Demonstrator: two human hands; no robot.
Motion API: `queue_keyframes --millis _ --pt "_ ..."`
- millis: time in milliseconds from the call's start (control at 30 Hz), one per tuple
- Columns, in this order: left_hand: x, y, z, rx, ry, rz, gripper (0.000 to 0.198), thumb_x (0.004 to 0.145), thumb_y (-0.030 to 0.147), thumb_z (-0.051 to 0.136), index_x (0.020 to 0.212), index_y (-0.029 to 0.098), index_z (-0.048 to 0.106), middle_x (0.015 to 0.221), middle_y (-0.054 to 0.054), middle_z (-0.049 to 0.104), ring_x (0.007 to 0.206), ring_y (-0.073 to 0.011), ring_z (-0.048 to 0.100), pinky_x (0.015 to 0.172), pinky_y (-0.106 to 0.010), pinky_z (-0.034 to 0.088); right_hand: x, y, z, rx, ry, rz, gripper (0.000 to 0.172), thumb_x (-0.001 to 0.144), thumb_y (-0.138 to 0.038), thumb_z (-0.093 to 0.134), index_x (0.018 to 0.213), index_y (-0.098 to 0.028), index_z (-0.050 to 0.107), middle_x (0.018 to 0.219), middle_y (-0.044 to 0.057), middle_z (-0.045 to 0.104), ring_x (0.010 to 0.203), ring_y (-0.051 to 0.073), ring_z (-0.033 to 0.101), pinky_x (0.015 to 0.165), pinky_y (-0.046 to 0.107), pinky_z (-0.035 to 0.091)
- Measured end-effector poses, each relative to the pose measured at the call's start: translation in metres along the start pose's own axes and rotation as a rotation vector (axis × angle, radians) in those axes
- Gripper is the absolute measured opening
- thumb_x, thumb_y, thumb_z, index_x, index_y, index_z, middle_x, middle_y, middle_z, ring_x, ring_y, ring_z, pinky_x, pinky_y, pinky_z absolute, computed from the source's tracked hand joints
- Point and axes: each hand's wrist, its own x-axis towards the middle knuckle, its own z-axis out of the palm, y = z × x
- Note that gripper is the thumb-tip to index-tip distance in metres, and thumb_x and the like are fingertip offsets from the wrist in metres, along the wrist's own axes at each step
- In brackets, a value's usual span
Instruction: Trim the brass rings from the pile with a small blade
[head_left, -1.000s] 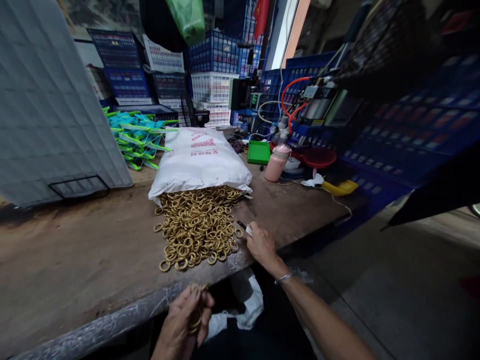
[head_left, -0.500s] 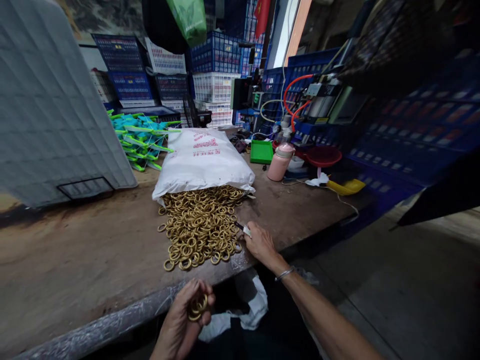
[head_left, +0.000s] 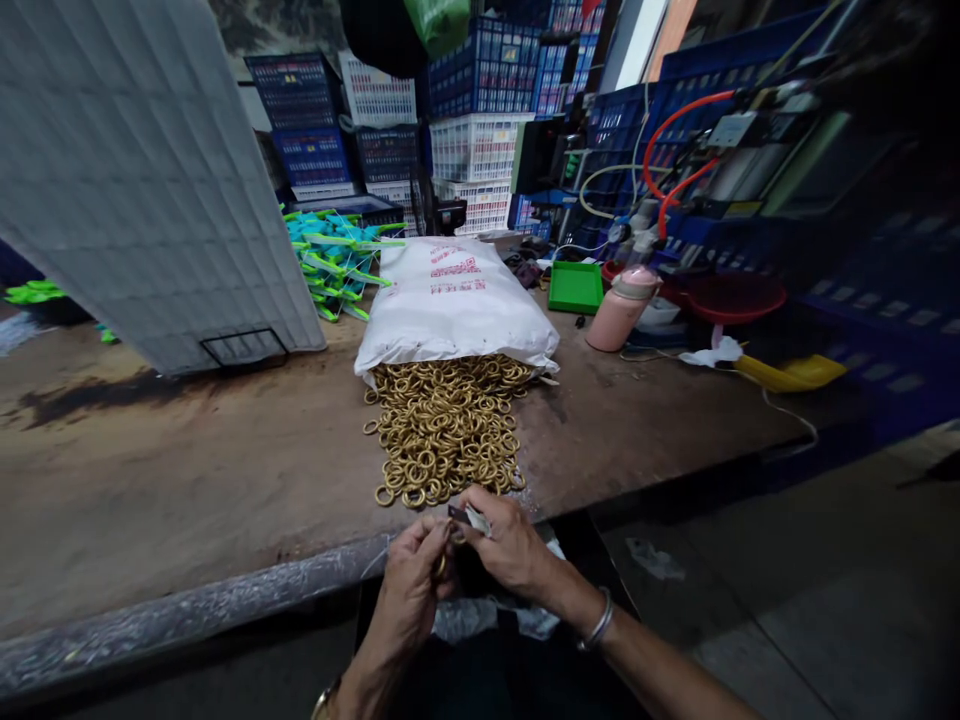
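Note:
My left hand point(head_left: 416, 570) is closed on gold rings point(head_left: 441, 566), partly hidden by its fingers. Close against it, at the table's front edge, my right hand point(head_left: 514, 550) grips a small blade-like tool point(head_left: 459, 515) with a dark tip and a whitish handle. The dark tip meets the left fingertips; whether it touches a ring is hard to make out. Just beyond both hands, a pile of gold rings point(head_left: 442, 430) spreads from the mouth of a white sack point(head_left: 461, 310) with red print.
A grey ribbed panel point(head_left: 187, 200) stands at left, with green and blue plastic pieces point(head_left: 337, 260) behind it. To the right are a green tray point(head_left: 575, 287), a pink bottle point(head_left: 622, 310), a red dish point(head_left: 735, 300) and a machine with red hoses point(head_left: 652, 140). Stacked crates point(head_left: 480, 150) line the back.
My right hand has come from the pile's right side toward me, bringing the tool to my left hand. My left hand has risen slightly and turned, still holding rings. The view has shifted left.

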Motion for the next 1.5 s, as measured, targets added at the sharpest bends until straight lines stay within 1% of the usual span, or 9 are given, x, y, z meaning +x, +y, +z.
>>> queue_keyframes --millis 100,333,433,600,700,967,1100,1200,1500 --pt "0.000 -0.002 -0.003 0.088 0.020 0.057 0.029 0.070 0.043 0.062 0.069 0.016 0.051 0.050 0.008 0.037 0.038 -0.0029 0.024 0.036 -0.015 0.018 0.002 -0.001 0.003 0.061 0.039 0.115 0.019 0.082 -0.030 0.043 0.068 -0.018 0.047 0.061 -0.005 0.047 0.057 0.008 0.041 0.053 0.019 0.030" --pt "-0.003 0.005 -0.002 0.415 0.071 0.327 0.025 0.073 0.039 0.059 0.065 0.015 0.056 0.054 0.004 0.045 0.048 -0.0075 0.037 0.047 -0.019 0.030 0.002 0.000 0.006 0.363 -0.085 0.273 0.038 0.085 -0.040 0.035 0.056 -0.017 0.044 0.050 -0.005 0.040 0.051 0.008 0.038 0.052 0.019 0.031" --pt "-0.004 0.005 -0.003 0.337 0.009 0.212 0.027 0.074 0.041 0.056 0.067 0.015 0.055 0.057 0.003 0.047 0.046 -0.0066 0.037 0.044 -0.018 0.029 0.003 -0.001 0.008 0.357 -0.061 0.295 0.033 0.083 -0.036 0.039 0.057 -0.017 0.045 0.052 -0.005 0.041 0.052 0.008 0.039 0.052 0.019 0.031" --pt "-0.004 0.002 -0.006 0.123 -0.043 0.012 0.031 0.073 0.047 0.056 0.076 0.018 0.047 0.050 0.010 0.033 0.037 -0.0023 0.017 0.034 -0.016 0.014 0.006 -0.003 0.011 0.210 0.025 0.266 0.016 0.076 -0.026 0.047 0.063 -0.016 0.048 0.057 -0.006 0.042 0.055 0.008 0.037 0.051 0.019 0.029" --pt "-0.004 0.001 -0.007 0.095 -0.056 0.003 0.033 0.071 0.047 0.058 0.075 0.018 0.045 0.051 0.010 0.033 0.037 -0.0015 0.016 0.034 -0.015 0.012 0.006 -0.004 0.013 0.136 0.025 0.218 0.016 0.076 -0.025 0.047 0.063 -0.016 0.049 0.056 -0.006 0.040 0.055 0.007 0.035 0.050 0.019 0.027" --pt "-0.009 0.005 -0.003 0.007 -0.122 -0.003 0.030 0.073 0.043 0.059 0.071 0.016 0.047 0.054 0.008 0.035 0.039 -0.0009 0.016 0.035 -0.015 0.011 0.005 -0.002 0.011 0.197 -0.007 0.222 0.024 0.083 -0.025 0.036 0.063 -0.017 0.047 0.057 -0.004 0.046 0.056 0.009 0.042 0.054 0.020 0.031" --pt "-0.008 0.007 -0.003 -0.037 -0.087 0.002 0.030 0.070 0.043 0.062 0.075 0.017 0.047 0.053 0.009 0.036 0.038 -0.0010 0.019 0.035 -0.015 0.011 0.001 0.002 0.013 0.015 0.050 0.169 0.020 0.081 -0.020 0.037 0.062 -0.018 0.044 0.057 -0.004 0.046 0.054 0.009 0.040 0.053 0.020 0.029" --pt "-0.007 0.007 -0.003 -0.039 -0.062 0.013 0.030 0.071 0.042 0.061 0.076 0.017 0.046 0.051 0.009 0.035 0.037 -0.0009 0.018 0.035 -0.014 0.011 -0.003 0.002 0.014 -0.151 -0.010 0.103 0.012 0.074 -0.011 0.039 0.068 -0.019 0.046 0.060 -0.003 0.048 0.055 0.010 0.041 0.053 0.021 0.026" --pt "-0.009 0.004 -0.002 0.005 -0.025 0.063 0.032 0.069 0.045 0.062 0.070 0.018 0.045 0.044 0.011 0.033 0.034 -0.0012 0.019 0.035 -0.014 0.016 -0.009 -0.002 0.015 -0.426 -0.117 0.070 0.028 0.065 -0.005 0.039 0.086 -0.019 0.050 0.068 0.000 0.057 0.060 0.013 0.049 0.055 0.024 0.024"
